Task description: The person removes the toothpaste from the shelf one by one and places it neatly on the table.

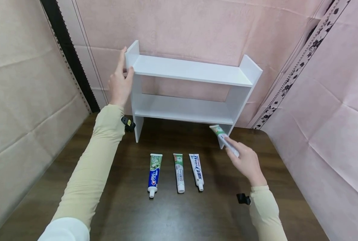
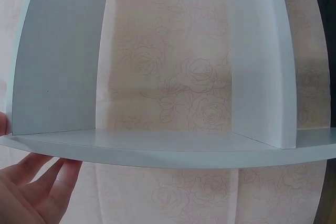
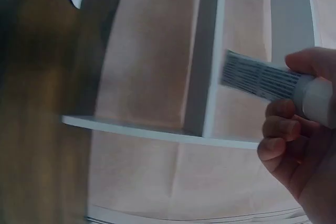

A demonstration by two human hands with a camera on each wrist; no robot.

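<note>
A white two-tier shelf (image 1: pixel 185 107) stands on the brown table against the pink cloth. My left hand (image 1: pixel 120 83) grips its upper left side panel, thumb at the front edge and fingers along the outer face; the left wrist view shows these fingers (image 2: pixel 65 182) against the panel. In my right hand (image 1: pixel 247 164) is a green-and-white toothpaste tube (image 1: pixel 219 133), pinched near its cap end in front of the shelf's lower right leg. Its printed back (image 3: pixel 257 76) faces the right wrist camera. Both tiers of the shelf are bare.
Three toothpaste tubes lie in a row before the shelf: a blue-and-green one (image 1: pixel 154 174), a green-and-white one (image 1: pixel 179 172) and a white-and-blue one (image 1: pixel 197 171). Cloth walls (image 1: pixel 326 110) enclose the table (image 1: pixel 166 221) at the back and both sides.
</note>
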